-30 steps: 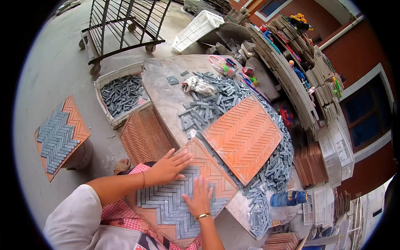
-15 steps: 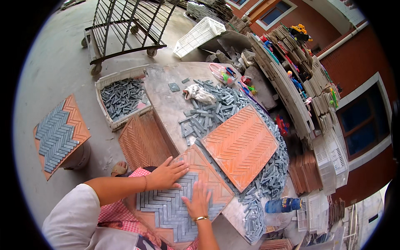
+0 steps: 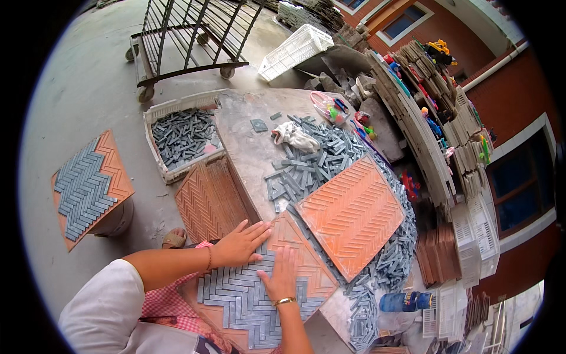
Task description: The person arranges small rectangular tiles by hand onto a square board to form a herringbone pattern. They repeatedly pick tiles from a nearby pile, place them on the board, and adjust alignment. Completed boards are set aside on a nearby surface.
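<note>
In front of me lies an orange herringbone mould board (image 3: 321, 268), with rows of blue-grey strip tiles (image 3: 244, 302) set in its grooves. My left hand (image 3: 239, 246) rests flat on the upper rows, its fingers stretched out. Beside it, my right hand (image 3: 280, 274) also lies flat on the tiles, fingers pointing away from me. Neither hand holds anything. A second orange mould board (image 3: 352, 215), without tiles, lies farther off on a heap of loose strip tiles (image 3: 306, 171). What lies under my palms is hidden.
At left, a partly tiled board (image 3: 88, 183) sits on a round stand. A cream crate (image 3: 154, 141) holds loose strips. Nearby are a stack of mould boards (image 3: 209, 200), a white glove (image 3: 296, 137), a blue bottle (image 3: 405, 301), and a wheeled black rack (image 3: 194, 56).
My right hand has slid a little up the tiles, closer to my left hand, and its fingers have drawn together. The whole view has shifted slightly.
</note>
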Demonstrator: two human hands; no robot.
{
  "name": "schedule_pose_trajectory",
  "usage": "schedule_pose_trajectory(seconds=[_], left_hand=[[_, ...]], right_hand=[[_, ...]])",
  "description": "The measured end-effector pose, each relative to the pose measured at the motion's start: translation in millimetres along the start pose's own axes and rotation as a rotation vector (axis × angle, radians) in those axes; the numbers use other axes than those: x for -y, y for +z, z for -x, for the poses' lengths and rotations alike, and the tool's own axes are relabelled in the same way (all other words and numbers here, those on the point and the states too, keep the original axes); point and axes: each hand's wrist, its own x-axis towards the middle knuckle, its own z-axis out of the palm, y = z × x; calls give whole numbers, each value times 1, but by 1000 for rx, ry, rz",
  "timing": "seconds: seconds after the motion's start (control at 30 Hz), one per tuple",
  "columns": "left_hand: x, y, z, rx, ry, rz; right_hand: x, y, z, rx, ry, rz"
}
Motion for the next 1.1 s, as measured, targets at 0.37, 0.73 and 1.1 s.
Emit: schedule_pose_trajectory(seconds=[0.37, 0.73, 1.1], left_hand=[[-8, -11, 20, 34, 147, -43], [-36, -26, 61, 89, 162, -75], [-71, -29, 86, 213, 206, -65]], right_hand=[[6, -50, 33, -161, 190, -362], [40, -62, 130, -447, 478, -635], [55, -54, 151, -459, 519, -510]])
